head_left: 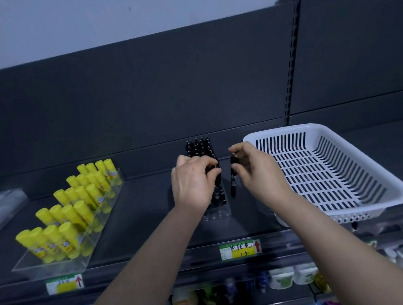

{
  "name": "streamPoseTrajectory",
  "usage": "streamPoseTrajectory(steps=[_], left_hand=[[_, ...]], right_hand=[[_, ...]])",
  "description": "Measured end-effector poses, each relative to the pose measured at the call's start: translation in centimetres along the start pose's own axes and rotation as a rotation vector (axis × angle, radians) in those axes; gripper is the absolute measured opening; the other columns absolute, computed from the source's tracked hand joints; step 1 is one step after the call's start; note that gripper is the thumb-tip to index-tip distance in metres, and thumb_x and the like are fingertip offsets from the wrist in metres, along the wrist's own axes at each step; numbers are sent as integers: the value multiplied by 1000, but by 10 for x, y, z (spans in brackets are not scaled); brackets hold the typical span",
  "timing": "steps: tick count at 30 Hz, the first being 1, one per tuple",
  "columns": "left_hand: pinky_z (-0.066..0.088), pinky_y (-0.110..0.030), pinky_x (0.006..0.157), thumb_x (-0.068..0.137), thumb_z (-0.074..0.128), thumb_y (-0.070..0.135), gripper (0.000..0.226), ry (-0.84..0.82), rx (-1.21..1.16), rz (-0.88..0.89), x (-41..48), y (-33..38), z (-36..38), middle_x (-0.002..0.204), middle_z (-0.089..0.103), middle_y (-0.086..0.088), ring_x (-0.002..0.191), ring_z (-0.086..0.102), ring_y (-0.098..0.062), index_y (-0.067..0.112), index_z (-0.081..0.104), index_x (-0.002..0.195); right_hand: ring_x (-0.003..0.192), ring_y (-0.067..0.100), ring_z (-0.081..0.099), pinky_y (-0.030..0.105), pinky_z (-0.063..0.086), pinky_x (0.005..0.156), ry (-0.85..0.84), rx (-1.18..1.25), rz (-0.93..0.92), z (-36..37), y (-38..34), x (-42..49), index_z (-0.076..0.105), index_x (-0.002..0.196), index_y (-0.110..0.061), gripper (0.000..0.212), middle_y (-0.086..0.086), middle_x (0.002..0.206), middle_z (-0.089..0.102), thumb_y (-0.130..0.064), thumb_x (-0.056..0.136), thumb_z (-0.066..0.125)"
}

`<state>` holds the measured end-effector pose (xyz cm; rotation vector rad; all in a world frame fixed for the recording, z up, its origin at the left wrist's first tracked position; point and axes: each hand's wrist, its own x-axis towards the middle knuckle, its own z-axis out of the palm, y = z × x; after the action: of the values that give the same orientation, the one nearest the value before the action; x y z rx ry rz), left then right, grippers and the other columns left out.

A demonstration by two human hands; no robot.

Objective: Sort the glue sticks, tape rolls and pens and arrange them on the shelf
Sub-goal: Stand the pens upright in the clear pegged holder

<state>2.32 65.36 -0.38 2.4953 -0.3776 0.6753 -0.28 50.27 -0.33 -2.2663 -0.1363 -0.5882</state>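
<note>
**Both hands at the pen holder; much of the grip is hidden**

Your right hand (256,170) pinches one black pen (233,182) near its top between thumb and fingertips. The pen hangs upright, just beside the clear holder (217,214) and outside it. Its lower end shows free of the hand, but I cannot tell whether it touches the shelf (140,215).

Your left hand (193,183) covers the near half of the holder. Its fingers are curled over the tops of the black pens (200,147) standing inside, and thumb and forefinger close on at least one of them. The back of the hand hides how many it grips. The far rows of pens stand clear behind your knuckles. They are dark against a dark back panel, so they are hard to count.

To the left, well apart from the holder, yellow glue sticks (69,207) stand upright in rows in a clear tray (49,267). At the far left edge a clear plastic shape (3,207) is cut off and blurred, and I cannot tell what it is.

To the right, a white slotted basket (286,128) sits on the shelf, and your right forearm covers its near-left corner.

On the shelf's front edge, a price label (240,249) with handwriting and a red arrow sits below the holder. A second label (64,283) sits below the tray, its text too blurred to read. Bottles and tubs (281,277) on the shelf beneath are out of focus and partly hidden by your arms.
</note>
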Motion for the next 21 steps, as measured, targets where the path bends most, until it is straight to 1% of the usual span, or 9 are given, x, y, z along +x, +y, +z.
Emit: streamPoseTrajectory(steps=[2, 6, 10, 14, 17, 19, 21], left_hand=[[35, -28, 84, 86, 68, 37, 19, 15, 101, 78, -3, -2, 1, 95, 65, 13, 105, 46, -16, 30, 73, 103], [36, -31, 75, 76, 79, 33, 20, 96, 202, 163, -6, -9, 3, 89, 59, 7, 94, 51, -22, 26, 77, 95], [36, -31, 74, 72, 81, 34, 19, 131, 206, 150, -8, -15, 3, 91, 60, 5, 93, 53, -23, 28, 77, 90], [38, -33, 73, 72, 82, 35, 18, 139, 229, 123, -13, -20, 4, 95, 62, 4, 93, 54, -23, 28, 77, 88], [42, -36, 73, 79, 77, 33, 21, 147, 229, 129, -13, -18, 3, 102, 64, 2, 95, 56, -25, 28, 76, 100], [44, -39, 75, 87, 69, 27, 27, 156, 170, 81, -11, -14, 0, 108, 64, 1, 98, 55, -25, 26, 70, 114], [46, -40, 78, 94, 59, 21, 32, 143, 112, 2, -6, -11, -6, 113, 62, 1, 101, 52, -24, 25, 63, 126]], right_hand=[[87, 7, 61, 29, 51, 86, -3, 6, -3, -1, 1, 0, 57, 117, -22, 29, -11, 98, 62, -14, 89, 63], [92, 8, 63, 27, 50, 88, -9, 33, -17, -2, -1, 1, 60, 115, -22, 28, -7, 106, 66, -12, 89, 64], [92, 9, 63, 31, 52, 87, -19, 46, -42, 0, -3, 2, 61, 112, -23, 27, -5, 106, 65, -12, 88, 64], [89, 7, 62, 27, 51, 85, -22, 41, -43, 1, -4, 2, 61, 111, -23, 25, -7, 103, 65, -13, 88, 64], [88, 8, 62, 25, 50, 85, -29, 38, -53, 3, -6, 3, 61, 112, -22, 26, -6, 102, 65, -13, 88, 65], [85, 8, 61, 25, 50, 83, -40, 30, -55, 6, -8, 4, 60, 113, -23, 27, -7, 98, 64, -13, 87, 66], [83, 10, 62, 28, 50, 83, -39, 28, -64, 10, -8, 6, 60, 112, -23, 28, -7, 96, 64, -13, 87, 66]])
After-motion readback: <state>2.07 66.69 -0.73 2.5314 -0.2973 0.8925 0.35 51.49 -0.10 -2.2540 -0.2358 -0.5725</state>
